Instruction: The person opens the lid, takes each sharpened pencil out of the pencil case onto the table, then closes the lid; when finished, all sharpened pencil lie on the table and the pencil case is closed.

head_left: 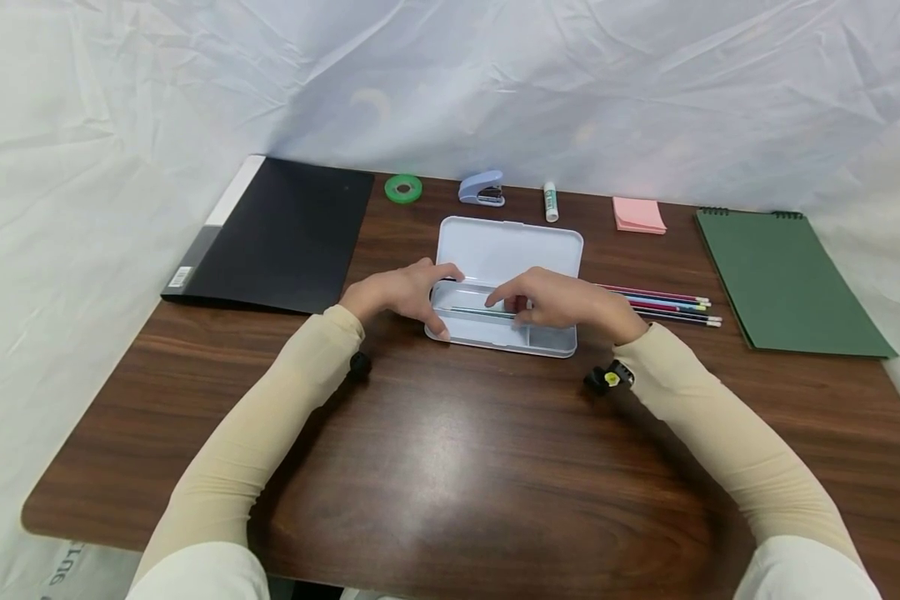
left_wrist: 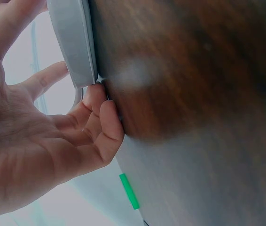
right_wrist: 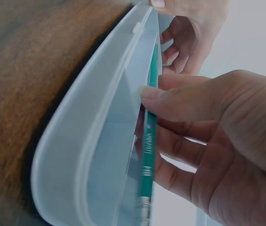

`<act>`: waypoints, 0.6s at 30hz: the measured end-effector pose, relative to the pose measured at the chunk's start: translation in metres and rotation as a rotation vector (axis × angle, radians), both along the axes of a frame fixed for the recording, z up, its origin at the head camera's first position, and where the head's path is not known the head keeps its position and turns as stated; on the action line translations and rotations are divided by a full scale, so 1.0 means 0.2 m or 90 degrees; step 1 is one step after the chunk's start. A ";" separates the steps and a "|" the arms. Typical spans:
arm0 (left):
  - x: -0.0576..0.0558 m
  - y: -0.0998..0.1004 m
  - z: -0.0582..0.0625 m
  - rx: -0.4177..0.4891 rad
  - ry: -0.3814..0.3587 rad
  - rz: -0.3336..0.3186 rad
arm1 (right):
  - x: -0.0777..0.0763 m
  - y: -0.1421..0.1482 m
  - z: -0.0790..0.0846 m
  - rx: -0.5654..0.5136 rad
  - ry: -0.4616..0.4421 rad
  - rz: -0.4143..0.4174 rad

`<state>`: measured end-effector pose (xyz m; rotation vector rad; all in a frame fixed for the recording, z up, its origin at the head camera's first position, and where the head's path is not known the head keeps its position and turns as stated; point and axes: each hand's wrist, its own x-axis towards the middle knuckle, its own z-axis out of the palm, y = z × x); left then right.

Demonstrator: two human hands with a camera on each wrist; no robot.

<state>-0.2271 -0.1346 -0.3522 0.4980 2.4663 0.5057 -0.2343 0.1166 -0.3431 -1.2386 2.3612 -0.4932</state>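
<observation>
A white pencil case lies with its lid raised at the middle of the table. My left hand spans its left end, thumb at the front corner and fingers by the hinge side. The left wrist view shows those fingers bent at the case's edge, low against the tabletop. Over the case's tray, my right hand pinches a green pencil between thumb and fingers. The pencil lies lengthwise along the case, its metal end toward the small right compartment.
Several pencils lie right of the case. Behind it stand green tape, a blue stapler, a glue stick and pink sticky notes. A black folder lies left, a green spiral notebook right.
</observation>
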 end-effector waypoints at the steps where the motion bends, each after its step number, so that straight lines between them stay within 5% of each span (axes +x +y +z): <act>1: 0.00 0.00 0.00 0.001 0.000 0.000 | 0.00 0.00 0.00 0.001 0.000 0.002; 18: 0.01 -0.01 0.01 0.010 -0.003 0.005 | 0.00 0.01 0.03 0.031 -0.011 -0.016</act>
